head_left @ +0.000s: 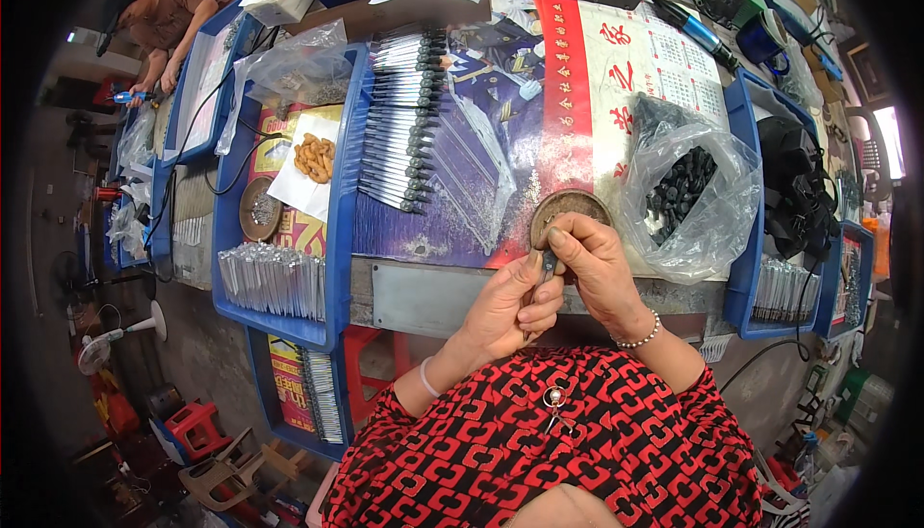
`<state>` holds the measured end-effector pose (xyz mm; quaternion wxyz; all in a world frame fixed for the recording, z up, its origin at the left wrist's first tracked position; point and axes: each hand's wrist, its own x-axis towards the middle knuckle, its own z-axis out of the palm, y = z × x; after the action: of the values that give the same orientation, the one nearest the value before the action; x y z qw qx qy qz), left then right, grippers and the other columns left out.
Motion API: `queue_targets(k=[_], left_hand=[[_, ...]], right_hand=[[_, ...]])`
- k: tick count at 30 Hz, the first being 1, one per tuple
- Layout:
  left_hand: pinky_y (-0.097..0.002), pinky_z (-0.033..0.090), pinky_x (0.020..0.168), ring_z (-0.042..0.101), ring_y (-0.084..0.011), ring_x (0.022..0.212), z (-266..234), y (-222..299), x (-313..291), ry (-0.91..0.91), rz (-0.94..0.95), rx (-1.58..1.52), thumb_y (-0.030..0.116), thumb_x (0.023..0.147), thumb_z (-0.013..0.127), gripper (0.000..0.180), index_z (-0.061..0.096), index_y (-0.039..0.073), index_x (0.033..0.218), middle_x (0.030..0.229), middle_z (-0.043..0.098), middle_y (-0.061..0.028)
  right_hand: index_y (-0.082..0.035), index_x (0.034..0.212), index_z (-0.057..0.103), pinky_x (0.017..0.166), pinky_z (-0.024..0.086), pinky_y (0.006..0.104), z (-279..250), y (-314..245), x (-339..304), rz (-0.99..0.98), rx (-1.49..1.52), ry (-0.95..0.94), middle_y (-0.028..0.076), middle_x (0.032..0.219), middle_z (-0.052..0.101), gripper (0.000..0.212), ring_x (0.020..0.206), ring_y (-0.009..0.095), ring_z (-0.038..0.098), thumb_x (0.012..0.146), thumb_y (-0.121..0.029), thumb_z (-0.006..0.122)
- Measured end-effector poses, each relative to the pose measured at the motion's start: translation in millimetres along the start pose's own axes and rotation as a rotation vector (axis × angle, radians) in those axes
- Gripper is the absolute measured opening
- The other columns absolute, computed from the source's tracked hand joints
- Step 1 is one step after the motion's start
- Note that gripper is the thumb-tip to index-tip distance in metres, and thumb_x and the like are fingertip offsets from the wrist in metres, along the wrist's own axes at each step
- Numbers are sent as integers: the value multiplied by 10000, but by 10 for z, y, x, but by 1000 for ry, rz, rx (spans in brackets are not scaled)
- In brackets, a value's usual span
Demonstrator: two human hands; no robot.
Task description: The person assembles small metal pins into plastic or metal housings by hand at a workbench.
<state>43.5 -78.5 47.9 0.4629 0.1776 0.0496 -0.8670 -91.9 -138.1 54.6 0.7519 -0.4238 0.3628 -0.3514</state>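
Observation:
My left hand (515, 305) is closed around a slim, greyish piece (550, 263) held upright at the table's front edge. Against its top end, my right hand (597, 263) pinches thumb and forefinger together; whatever lies between those fingertips is too small to make out. Just beyond both hands sits a round brown dish (583, 203), partly covered by the right hand. A clear plastic bag (722, 230) of small black parts (681, 196) lies to the right. Farther left, slim silvery rods with dark ends (399, 128) are laid in a row.
A blue tray (337, 307) on the left holds clear packed sticks (274, 283), a small dish of metal bits (261, 212) and orange-brown pieces (314, 157) on paper. Another blue tray (739, 133) stands right, with black straps (799, 186). A person (173, 13) works at the far left.

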Motion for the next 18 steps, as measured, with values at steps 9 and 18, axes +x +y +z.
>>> queue_targets(k=[9,18], left_hand=[[-173,264,406,331,-37,456,-33,-13,-15,-13,21,-24,325,940,455,284,499,45,954,681,437,6],[-179,242,398,314,-38,446,-135,120,-108,-111,130,-18,334,960,394,321,509,41,1026,669,400,17]], right_hand=[[-48,884,586,528,361,149,17,-59,-1,20,-15,-18,-51,726,513,176,628,8,437,912,-217,545],[-70,824,520,482,382,175,-392,-116,53,-24,168,189,-9,684,518,119,542,41,438,851,-135,617]])
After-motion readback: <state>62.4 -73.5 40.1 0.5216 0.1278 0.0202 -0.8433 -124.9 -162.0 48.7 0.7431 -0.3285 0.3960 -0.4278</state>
